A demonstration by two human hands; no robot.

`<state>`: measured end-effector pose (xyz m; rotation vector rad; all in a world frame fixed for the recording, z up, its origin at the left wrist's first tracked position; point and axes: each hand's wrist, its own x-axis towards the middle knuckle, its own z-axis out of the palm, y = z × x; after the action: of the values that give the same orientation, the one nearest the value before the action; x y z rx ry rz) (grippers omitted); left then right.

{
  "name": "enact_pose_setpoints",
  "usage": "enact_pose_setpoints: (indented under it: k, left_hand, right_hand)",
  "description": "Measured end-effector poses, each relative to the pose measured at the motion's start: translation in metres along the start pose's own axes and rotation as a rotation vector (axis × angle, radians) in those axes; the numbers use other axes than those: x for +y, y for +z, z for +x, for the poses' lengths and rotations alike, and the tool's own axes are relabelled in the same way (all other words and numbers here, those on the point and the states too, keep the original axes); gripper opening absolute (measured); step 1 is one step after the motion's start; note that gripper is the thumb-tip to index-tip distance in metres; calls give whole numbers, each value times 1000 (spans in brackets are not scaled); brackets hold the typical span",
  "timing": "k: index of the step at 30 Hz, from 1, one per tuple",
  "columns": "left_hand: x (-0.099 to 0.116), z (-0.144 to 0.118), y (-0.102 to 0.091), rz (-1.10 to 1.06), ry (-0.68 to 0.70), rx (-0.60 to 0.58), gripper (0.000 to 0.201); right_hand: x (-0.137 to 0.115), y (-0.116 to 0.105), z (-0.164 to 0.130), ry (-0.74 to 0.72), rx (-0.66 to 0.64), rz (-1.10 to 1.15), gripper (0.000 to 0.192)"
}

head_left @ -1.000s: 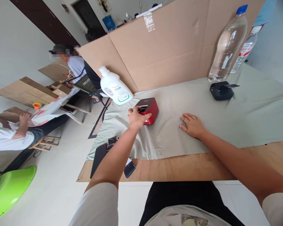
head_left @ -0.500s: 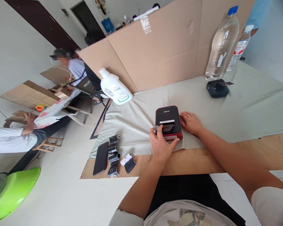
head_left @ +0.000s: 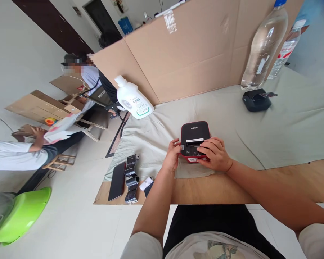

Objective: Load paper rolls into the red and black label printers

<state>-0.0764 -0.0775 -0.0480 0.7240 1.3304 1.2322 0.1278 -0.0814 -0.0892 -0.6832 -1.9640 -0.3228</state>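
printer [head_left: 194, 138]: red body, black top, thin white strip seen across it
cloth [head_left: 259, 126]: pale grey-green, plain
table [head_left: 259, 183]: light brown wood grain
cardboard screen [head_left: 189, 57]: tan, plain (white label patch noted near top)
detergent bottle [head_left: 132, 99]: white, green-edged label
phone [head_left: 116, 181]: black
basin [head_left: 18, 217]: bright lime green
second device [head_left: 256, 100]: black

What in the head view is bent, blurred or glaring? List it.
Head view: wide-angle distortion splays the water bottle and white jug outward; even daylight, soft shadows, no glare; both hands sharp on the red printer; the co-worker's face is blurred.
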Motion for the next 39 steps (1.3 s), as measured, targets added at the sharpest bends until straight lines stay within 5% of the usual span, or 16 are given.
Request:
enact_pose_setpoints:
  k: [4, 15, 22, 39]
  left_hand:
    - [0, 2, 6, -3, 19, 42, 61]
    - [2, 4, 10, 29, -19, 87, 57]
    - [15, -3, 5, 43, -74, -28, 47]
    - [14, 4, 2, 122, -136, -1, 52]
  right_hand:
    - [2, 1, 0, 12, 71, -59, 31]
    - [3, 1, -7, 8, 8, -42, 31]
    - [5, 1, -9, -10, -6, 5, 31]
    - [11, -2, -8, 44, 3, 31, 36]
